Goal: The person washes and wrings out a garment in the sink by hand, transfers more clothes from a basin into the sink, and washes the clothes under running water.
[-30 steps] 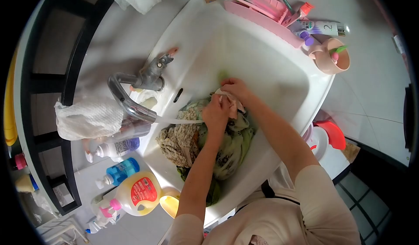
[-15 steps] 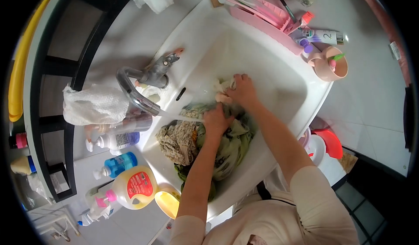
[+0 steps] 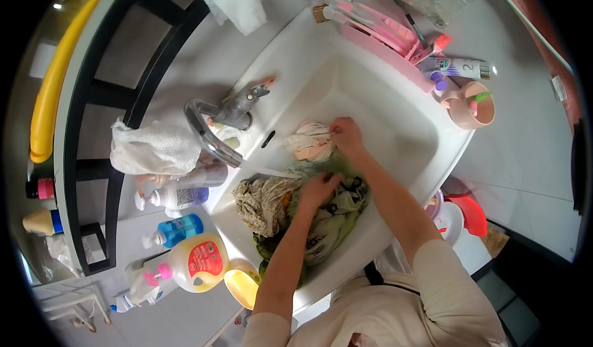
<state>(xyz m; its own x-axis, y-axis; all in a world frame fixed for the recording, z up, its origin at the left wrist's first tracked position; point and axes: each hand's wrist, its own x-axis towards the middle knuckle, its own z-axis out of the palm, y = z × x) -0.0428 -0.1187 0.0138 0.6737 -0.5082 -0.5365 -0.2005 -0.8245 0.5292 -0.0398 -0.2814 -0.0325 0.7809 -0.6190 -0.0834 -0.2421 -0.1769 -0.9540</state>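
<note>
In the white sink (image 3: 407, 112) lies a heap of wet laundry. My right hand (image 3: 347, 137) is closed on the edge of a pale pink piece of clothing (image 3: 312, 142) spread against the basin floor. Nearer to me, my left hand (image 3: 317, 190) has its fingers bent over a green patterned garment (image 3: 336, 220); the fingertips are partly hidden in the folds. A beige speckled garment (image 3: 260, 206) is bunched to the left of that hand. Water runs from the chrome faucet (image 3: 213, 140) onto the heap.
Left of the sink stand a yellow detergent jug (image 3: 197, 262), a blue pump bottle (image 3: 179, 231) and a yellow scoop (image 3: 242, 286). A pink toothbrush holder (image 3: 386, 54) and a pink cup (image 3: 477, 106) line the far rim. A black-framed shelf (image 3: 117, 94) rises at left.
The pale pink clothing, bunched under my right hand before, is now spread out flatter to its left. My left hand has shifted slightly over the green garment. The view has moved a little.
</note>
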